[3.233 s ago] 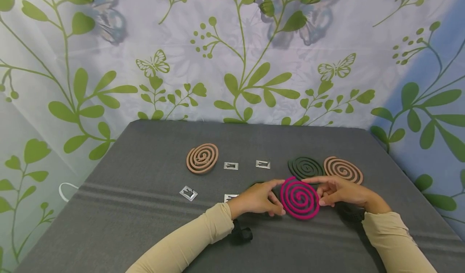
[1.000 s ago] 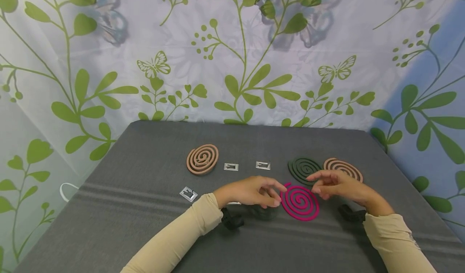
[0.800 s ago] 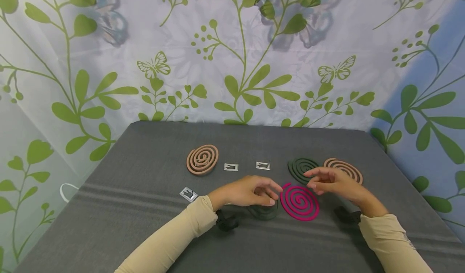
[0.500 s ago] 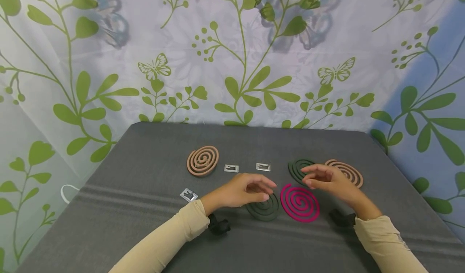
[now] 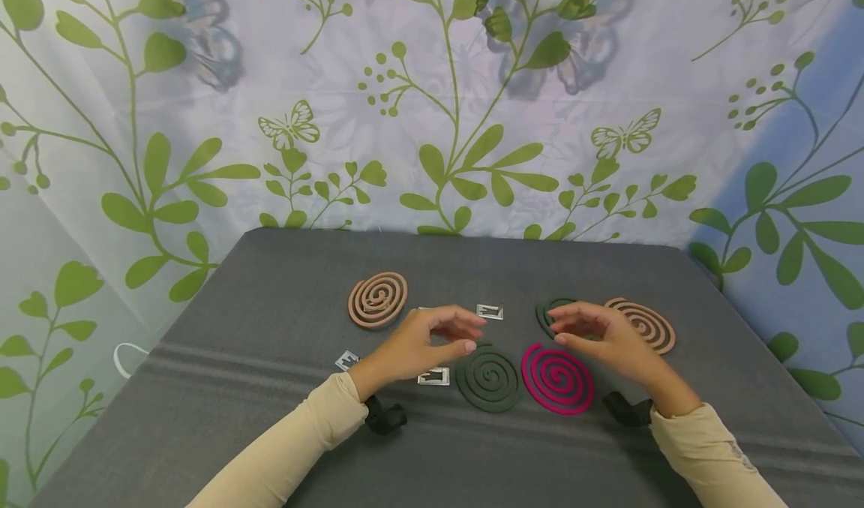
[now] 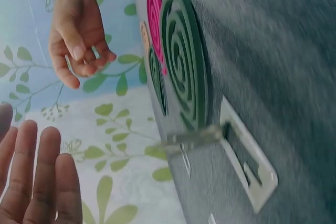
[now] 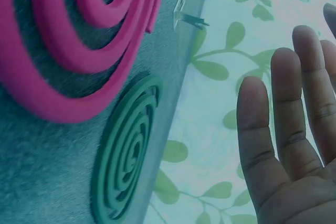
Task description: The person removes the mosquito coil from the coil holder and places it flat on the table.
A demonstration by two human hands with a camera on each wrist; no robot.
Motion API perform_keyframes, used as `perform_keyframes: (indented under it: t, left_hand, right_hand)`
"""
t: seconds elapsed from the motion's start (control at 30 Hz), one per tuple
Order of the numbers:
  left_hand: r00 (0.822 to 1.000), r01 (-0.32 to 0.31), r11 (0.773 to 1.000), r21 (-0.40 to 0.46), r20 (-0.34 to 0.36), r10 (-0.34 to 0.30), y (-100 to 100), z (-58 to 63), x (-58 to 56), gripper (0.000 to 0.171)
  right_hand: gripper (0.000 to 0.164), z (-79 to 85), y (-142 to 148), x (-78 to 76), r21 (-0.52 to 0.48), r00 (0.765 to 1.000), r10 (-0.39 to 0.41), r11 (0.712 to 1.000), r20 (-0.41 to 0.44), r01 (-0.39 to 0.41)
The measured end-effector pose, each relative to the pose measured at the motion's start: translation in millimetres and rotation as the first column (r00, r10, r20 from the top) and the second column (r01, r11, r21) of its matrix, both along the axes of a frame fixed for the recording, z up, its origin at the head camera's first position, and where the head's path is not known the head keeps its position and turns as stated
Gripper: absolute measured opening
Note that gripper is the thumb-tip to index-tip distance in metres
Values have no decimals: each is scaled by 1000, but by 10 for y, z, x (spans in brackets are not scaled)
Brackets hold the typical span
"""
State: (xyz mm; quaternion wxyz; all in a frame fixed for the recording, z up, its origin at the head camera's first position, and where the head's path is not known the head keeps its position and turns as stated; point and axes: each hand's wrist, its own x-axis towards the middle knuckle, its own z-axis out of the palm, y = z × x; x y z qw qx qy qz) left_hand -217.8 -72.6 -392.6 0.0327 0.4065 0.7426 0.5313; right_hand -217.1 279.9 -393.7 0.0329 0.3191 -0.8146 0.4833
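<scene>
Both hands hang over the table with relaxed fingers and hold nothing. My left hand (image 5: 425,343) is above the metal coil stands, left of the front green mosquito coil (image 5: 489,377). To the right, my right hand (image 5: 607,335) overlaps the back green coil (image 5: 545,314) and the right tan coil (image 5: 651,328) in the head view. A pink mosquito coil (image 5: 558,377) lies flat beside the front green one. Just below my left hand lies a metal stand (image 5: 433,377); in the left wrist view this stand (image 6: 247,156) has a raised tab. Another stand is mostly hidden behind that hand.
A tan coil (image 5: 378,299) with a stand on its middle lies at the back left. More stands lie about: one at the back (image 5: 490,311), another stand (image 5: 347,360) left of my wrist. A patterned curtain (image 5: 405,118) hangs behind the grey table (image 5: 304,257).
Both hands have let go of the pink coil, which now lies flat. The left hand has moved left, uncovering the front green coil and a stand; the right has drifted slightly up and left.
</scene>
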Motion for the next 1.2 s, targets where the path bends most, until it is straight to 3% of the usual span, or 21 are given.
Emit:
perform_keyframes:
  t: [0.1,0.23,0.47,0.93,1.2]
  left_hand:
    - [998,-53,999,11,-22,53,-70,31,-7,32]
    - [994,-110,994,21,6,110,-160,70,-37,37]
    - [991,-132,990,55,35,130,-286,118,-123,47]
    - [969,-242,969,54,71,238,-595,262,-267,46]
    - [962,-245,970,-4,121,243,-822,333,-337,46]
  right_hand:
    - [35,30,-47,16,25,1000,-9,1000,-17,10]
    - [37,70,-108,25,62,999,-37,997,-22,38]
    - [39,142,-229,8,123,996,-74,989,-41,78]
    - [47,212,-520,-125,156,1000,0,988,-24,4]
    - [39,217,-671,-205,165,998,55,985,-13,-53]
